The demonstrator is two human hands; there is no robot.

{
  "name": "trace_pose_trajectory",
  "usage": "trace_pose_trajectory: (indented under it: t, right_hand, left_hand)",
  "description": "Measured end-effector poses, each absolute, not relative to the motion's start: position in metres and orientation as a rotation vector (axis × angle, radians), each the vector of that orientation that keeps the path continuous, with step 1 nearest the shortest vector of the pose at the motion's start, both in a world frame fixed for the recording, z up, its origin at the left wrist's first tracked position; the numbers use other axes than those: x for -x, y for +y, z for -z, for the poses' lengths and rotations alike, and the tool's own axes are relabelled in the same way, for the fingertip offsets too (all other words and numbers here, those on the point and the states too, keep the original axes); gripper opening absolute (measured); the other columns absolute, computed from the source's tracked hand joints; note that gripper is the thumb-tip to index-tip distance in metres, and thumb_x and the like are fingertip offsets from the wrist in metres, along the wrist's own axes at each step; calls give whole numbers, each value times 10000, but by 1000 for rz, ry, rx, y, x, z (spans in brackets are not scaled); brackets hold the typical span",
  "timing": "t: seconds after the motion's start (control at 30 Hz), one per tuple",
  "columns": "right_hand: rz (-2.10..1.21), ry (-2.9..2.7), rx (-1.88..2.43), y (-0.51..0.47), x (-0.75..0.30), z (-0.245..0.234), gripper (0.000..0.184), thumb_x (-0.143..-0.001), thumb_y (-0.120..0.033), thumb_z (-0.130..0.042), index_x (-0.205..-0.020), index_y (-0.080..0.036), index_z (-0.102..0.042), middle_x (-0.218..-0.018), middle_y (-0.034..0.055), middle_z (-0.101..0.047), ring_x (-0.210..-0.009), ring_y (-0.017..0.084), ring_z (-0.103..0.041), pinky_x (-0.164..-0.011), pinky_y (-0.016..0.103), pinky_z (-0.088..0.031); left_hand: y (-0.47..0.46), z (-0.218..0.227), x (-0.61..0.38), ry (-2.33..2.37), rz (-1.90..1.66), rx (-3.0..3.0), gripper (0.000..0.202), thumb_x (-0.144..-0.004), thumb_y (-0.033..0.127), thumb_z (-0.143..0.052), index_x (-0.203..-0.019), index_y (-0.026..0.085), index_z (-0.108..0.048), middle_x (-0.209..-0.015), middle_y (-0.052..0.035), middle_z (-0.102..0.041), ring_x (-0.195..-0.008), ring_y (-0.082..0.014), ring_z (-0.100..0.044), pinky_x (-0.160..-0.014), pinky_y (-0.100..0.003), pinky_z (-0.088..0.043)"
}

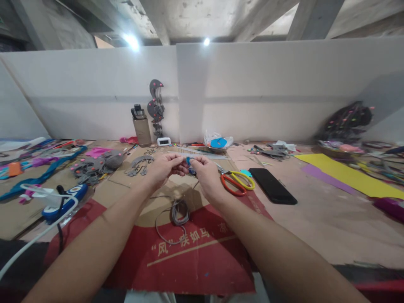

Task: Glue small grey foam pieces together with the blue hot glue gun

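My left hand (167, 168) and my right hand (203, 171) meet above the cardboard, fingertips pinched together. Between them is a small blue piece (188, 160), mostly covered by the fingers; its exact kind is too small to make out. Both hands appear closed on it. Below the hands a loose coil of grey cord (179, 213) lies on the red printed cardboard (189, 269). Just right of my right hand rest scissors (236, 183) with one red and one yellow handle. Grey crescent cut-outs (140, 164) lie beyond my left hand.
A black phone (273, 185) lies right of the scissors, near a yellow sheet (350, 172). A bottle (142, 126) and a hanging grey crescent ornament (156, 103) stand by the white partition (268, 84). At left are a blue power strip (67, 202) and its white cable (34, 240).
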State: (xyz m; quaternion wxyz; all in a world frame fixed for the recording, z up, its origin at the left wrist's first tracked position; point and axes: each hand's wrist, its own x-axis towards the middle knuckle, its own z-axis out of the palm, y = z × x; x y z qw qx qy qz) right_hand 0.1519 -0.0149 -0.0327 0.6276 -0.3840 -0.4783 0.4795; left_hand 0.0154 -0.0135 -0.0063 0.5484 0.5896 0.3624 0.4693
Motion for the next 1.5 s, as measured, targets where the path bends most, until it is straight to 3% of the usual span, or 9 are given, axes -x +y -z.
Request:
trace_pose_trajectory:
  t: [0.17,0.4,0.7,0.93,1.5]
  right_hand:
    - [-1080,-1114,889,-15,-152,32,186,-624,-343,-611,-657,-176,-537,-552,-55,-503,-501,79,-403,-492,222,-298]
    - [-1019,-1192,902,-24,-151,28,158,-640,-307,-605,-687,-170,-540,-551,-65,-467,-516,76,-380,-497,217,-295]
    - [-997,-1283,905,-26,-151,27,155,-658,-311,-597,-695,-168,-551,-559,-59,-449,-525,82,-363,-500,222,-289]
    - [-944,-1276,940,-22,-154,28,171,-663,-331,-592,-706,-174,-541,-555,-70,-427,-508,76,-335,-484,217,-270]
    - [-750,-1449,966,-34,-154,23,171,-699,-347,-588,-692,-176,-580,-551,-53,-440,-530,91,-337,-519,235,-277]
  left_hand:
    - [-18,5,-20,939,-1200,-1528,305,-749,400,-647,-852,115,-611,-717,-55,-664,-604,-156,-650,-552,-264,-524]
    - [-24,0,-19,1072,-1222,-1722,244,-764,350,-621,-779,107,-622,-634,-51,-658,-561,-138,-624,-561,-257,-521]
    - [-15,3,-10,902,-1117,-1521,189,-757,295,-602,-683,121,-590,-539,-31,-618,-464,-119,-578,-448,-212,-442]
    - [-18,0,-12,930,-1192,-1535,263,-753,334,-634,-895,112,-645,-679,-45,-660,-584,-146,-638,-496,-230,-487]
    - [-21,-7,-7,1033,-1110,-1768,131,-725,255,-632,-726,124,-629,-593,-28,-636,-527,-111,-581,-542,-227,-477]
